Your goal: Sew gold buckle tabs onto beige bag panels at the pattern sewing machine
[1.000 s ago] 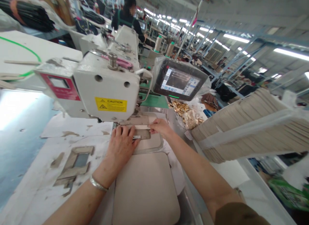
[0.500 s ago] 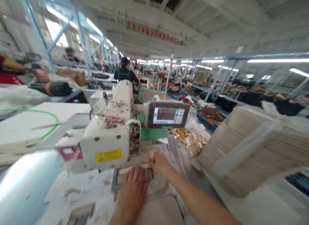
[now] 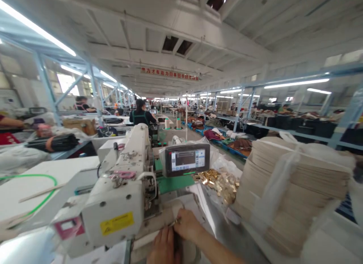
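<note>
A white sewing machine (image 3: 121, 203) with a yellow warning label stands in front of me. Beside its needle area, a beige fabric piece (image 3: 147, 239) lies on the work surface. My left hand (image 3: 163, 247) rests on that piece with fingers stretched out, its lower part cut off by the picture's bottom edge. Just right of it, my right hand (image 3: 187, 225) is closed with its fingertips pinched at the fabric's edge. Whatever lies between those fingertips is too small to make out. A display screen (image 3: 187, 160) is mounted behind the hands.
On the right rises a tall tied stack of beige pieces (image 3: 292, 192). Gold-coloured metal parts (image 3: 219, 184) lie in clear plastic behind my right hand. A white table (image 3: 68, 169) is at the left. Further back sits a person (image 3: 141, 114), near two thread cones (image 3: 172, 124).
The view has tilted up, so hands and machine appear lower. My left hand's fingertips are now closer to my right hand, which stays pinched at the fabric.
</note>
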Action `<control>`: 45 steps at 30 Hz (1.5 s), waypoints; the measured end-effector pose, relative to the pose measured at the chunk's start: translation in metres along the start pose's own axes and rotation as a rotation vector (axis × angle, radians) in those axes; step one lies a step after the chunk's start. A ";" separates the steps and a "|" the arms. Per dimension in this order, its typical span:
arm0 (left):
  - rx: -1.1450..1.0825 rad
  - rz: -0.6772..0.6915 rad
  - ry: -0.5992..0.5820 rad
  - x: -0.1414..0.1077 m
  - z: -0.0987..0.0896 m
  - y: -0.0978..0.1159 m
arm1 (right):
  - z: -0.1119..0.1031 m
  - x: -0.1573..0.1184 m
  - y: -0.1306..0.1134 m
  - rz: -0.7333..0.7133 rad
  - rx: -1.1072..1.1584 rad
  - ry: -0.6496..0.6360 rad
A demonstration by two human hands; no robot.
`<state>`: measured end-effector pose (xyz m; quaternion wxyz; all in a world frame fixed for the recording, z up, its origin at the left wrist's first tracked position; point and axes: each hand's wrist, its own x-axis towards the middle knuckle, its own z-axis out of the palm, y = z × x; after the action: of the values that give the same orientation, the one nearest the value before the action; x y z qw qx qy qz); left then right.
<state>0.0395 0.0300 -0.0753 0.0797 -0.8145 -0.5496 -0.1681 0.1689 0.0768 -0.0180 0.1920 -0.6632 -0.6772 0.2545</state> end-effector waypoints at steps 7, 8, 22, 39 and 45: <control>-0.031 -0.096 -0.142 -0.009 -0.045 0.005 | 0.001 0.002 0.005 0.084 -0.069 -0.036; -0.027 -0.113 -0.151 -0.013 -0.047 -0.001 | 0.003 0.003 0.007 0.098 -0.043 -0.046; 0.082 -0.194 -0.039 -0.047 -0.056 -0.034 | 0.007 0.003 0.011 0.172 0.200 -0.051; 0.126 -0.197 -0.232 -0.033 -0.088 -0.034 | 0.004 0.006 0.007 0.210 0.158 -0.113; 0.194 -0.267 -0.301 -0.047 -0.093 -0.048 | 0.018 0.009 -0.006 0.214 0.189 -0.179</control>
<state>-0.0383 -0.0212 -0.0082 0.0519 -0.7388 -0.6719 -0.0002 0.1534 0.0842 -0.0292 0.1640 -0.6852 -0.5902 0.3941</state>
